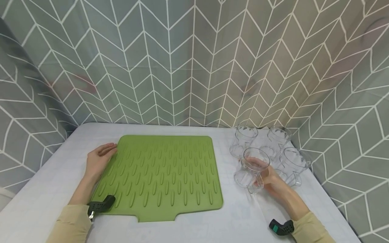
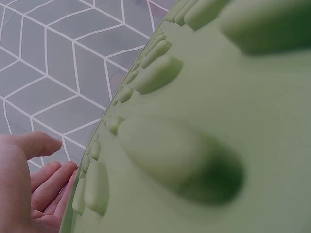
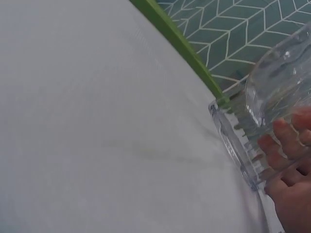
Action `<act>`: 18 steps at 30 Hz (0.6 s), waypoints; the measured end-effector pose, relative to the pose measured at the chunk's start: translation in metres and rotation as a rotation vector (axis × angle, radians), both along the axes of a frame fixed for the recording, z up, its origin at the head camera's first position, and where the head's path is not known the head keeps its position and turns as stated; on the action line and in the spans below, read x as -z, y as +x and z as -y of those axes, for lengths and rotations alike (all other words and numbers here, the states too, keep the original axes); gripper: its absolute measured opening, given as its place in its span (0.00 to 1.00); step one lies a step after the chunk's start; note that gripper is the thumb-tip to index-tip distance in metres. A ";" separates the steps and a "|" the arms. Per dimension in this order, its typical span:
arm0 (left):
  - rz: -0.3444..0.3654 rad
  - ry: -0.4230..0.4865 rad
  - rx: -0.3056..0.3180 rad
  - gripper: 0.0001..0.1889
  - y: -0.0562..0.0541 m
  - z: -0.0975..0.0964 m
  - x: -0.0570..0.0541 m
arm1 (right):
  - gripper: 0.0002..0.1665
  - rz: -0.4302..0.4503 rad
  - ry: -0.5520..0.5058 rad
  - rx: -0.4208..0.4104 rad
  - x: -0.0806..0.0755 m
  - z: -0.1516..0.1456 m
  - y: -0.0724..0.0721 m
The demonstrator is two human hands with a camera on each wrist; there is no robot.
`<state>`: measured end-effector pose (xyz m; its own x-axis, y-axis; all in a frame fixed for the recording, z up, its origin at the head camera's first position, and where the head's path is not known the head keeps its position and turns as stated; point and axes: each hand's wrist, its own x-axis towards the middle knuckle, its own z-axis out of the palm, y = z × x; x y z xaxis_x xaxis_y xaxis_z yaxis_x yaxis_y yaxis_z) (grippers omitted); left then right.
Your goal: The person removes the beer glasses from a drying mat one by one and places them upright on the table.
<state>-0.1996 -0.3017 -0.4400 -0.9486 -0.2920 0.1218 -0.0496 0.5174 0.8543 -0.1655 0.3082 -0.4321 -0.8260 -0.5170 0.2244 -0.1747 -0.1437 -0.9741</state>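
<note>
A green ridged mat lies on the white table. Beside its upper left edge rests my left hand, its fingers loosely bent and nothing in its grasp. In the left wrist view, the thumb stands apart from the fingers, whose tips are at the mat's rim; contact is unclear. My right hand holds a clear glass mug to the right of the mat. Through the mug's wall, the right wrist view shows fingers curled around the far side.
Three more clear glass mugs stand close behind and beside the held one: a back-left mug, a back-right mug and a right-hand mug. A patterned curtain encloses the table's back and sides.
</note>
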 end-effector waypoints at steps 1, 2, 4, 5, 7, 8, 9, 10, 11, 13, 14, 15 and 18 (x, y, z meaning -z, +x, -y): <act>0.002 -0.002 0.000 0.29 0.000 0.000 0.000 | 0.50 -0.008 0.000 -0.009 -0.001 -0.001 0.000; 0.003 -0.003 0.001 0.29 0.000 -0.001 0.000 | 0.50 -0.011 0.001 -0.015 -0.002 -0.002 0.000; 0.007 -0.003 0.000 0.29 -0.001 -0.001 -0.001 | 0.49 -0.001 0.021 -0.012 -0.005 -0.003 0.001; 0.010 -0.005 -0.002 0.29 -0.001 -0.001 -0.001 | 0.48 0.000 0.035 -0.001 -0.007 -0.003 0.002; 0.014 -0.006 -0.002 0.29 -0.001 -0.002 -0.002 | 0.47 0.012 0.092 0.050 -0.014 -0.002 0.005; 0.016 -0.004 -0.003 0.29 -0.001 -0.002 -0.002 | 0.47 0.015 0.131 0.089 -0.019 -0.001 0.007; 0.017 -0.003 -0.003 0.29 -0.002 -0.002 -0.003 | 0.47 0.019 0.181 0.135 -0.024 0.000 0.009; 0.019 -0.004 -0.004 0.29 -0.002 -0.003 -0.003 | 0.46 0.022 0.231 0.184 -0.030 0.001 0.011; 0.021 -0.005 -0.005 0.29 -0.002 -0.003 -0.003 | 0.45 0.031 0.278 0.230 -0.037 0.003 0.013; 0.023 -0.006 -0.006 0.29 -0.003 -0.003 -0.003 | 0.45 0.049 0.364 0.327 -0.050 0.006 0.017; 0.024 -0.007 -0.006 0.29 -0.004 -0.004 -0.003 | 0.45 0.045 0.397 0.377 -0.056 0.008 0.019; 0.024 -0.008 -0.005 0.29 -0.004 -0.004 -0.003 | 0.44 0.037 0.422 0.431 -0.062 0.011 0.021; 0.023 -0.008 -0.005 0.29 -0.005 -0.004 -0.003 | 0.45 -0.043 0.440 0.609 -0.075 0.019 0.027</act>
